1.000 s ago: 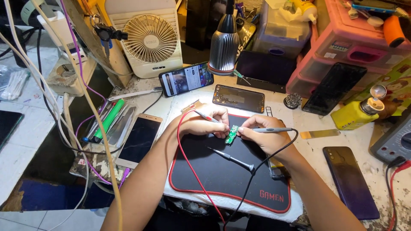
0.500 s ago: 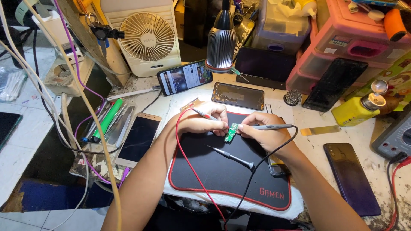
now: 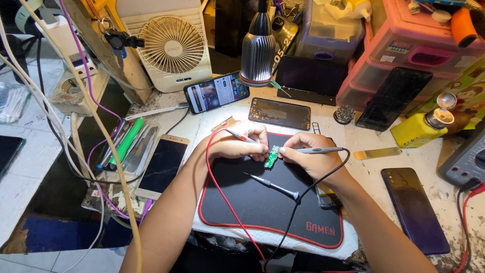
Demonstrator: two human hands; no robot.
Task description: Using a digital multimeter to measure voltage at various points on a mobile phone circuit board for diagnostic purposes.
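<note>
Both probes are already down on the small green circuit board (image 3: 271,156), which sits near the top middle of the black mat with the red border (image 3: 262,212), so the work looks to be in its testing stage rather than at the start or the finish. The left hand (image 3: 237,146) is closed narrowly round the red-leaded probe (image 3: 240,135), its tip pointing at the board's left edge; the right hand (image 3: 309,157) pinches the grey probe with the black lead (image 3: 318,150) like a pen, its tip touching the board from the other side. The board lies loose on the mat, not fitted into any of the phones around it, so I would judge that whatever reassembly there is remains to be done. A slim screwdriver (image 3: 270,185) rests on the mat just below the hands, untouched. Room is tight: the dark phone back (image 3: 279,113) lies just beyond the mat's far edge, the lit phone (image 3: 216,92) leans behind it, and the lamp head (image 3: 257,48) hangs right over the knuckles (not much lift available there). To the left a pale phone (image 3: 162,164) sits near the table's edge; to the right a dark purple phone (image 3: 414,208) and a yellow bottle (image 3: 417,129) stand well apart. The clearest space is the lower half of the mat, crossed only by the two leads.
</note>
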